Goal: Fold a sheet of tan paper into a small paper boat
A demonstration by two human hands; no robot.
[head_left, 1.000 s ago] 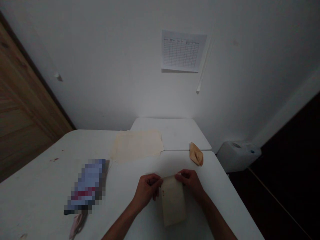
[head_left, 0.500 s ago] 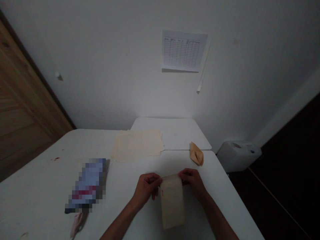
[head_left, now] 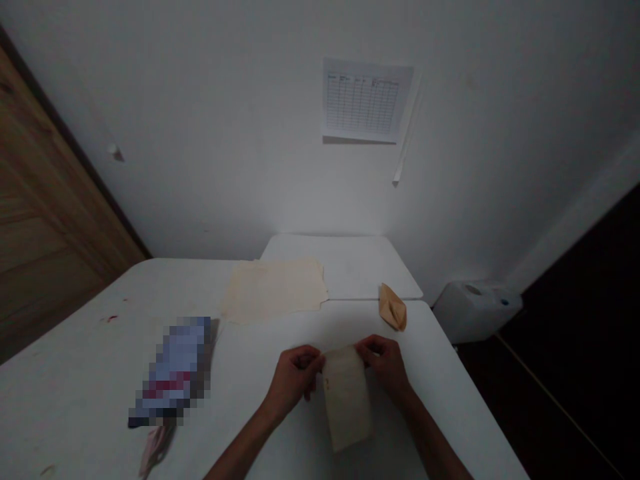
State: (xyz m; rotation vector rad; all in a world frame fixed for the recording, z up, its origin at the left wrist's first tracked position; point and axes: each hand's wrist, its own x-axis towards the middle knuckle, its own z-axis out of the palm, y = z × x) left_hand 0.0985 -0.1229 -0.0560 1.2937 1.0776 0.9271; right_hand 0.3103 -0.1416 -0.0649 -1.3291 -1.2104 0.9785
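Between my two hands hangs a beige rectangular sheet with small reddish marks near its left edge; whether it is paper or cloth I cannot tell. My left hand pinches its upper left corner between thumb and forefinger. At the upper right corner, my right hand pinches it the same way. The sheet's lower end hangs toward me over the white table. Just beyond my right hand lies a folded brown paper piece.
Flat cream sheets lie at the back of the table. A pixelated blue-and-red item sits on the left, with a pink strip below it. A white box-like object stands off the right edge. A printed chart hangs on the wall.
The sheet's lower end has swung slightly to the right and up, tilting the sheet. Both hands keep their pinch and have hardly moved.
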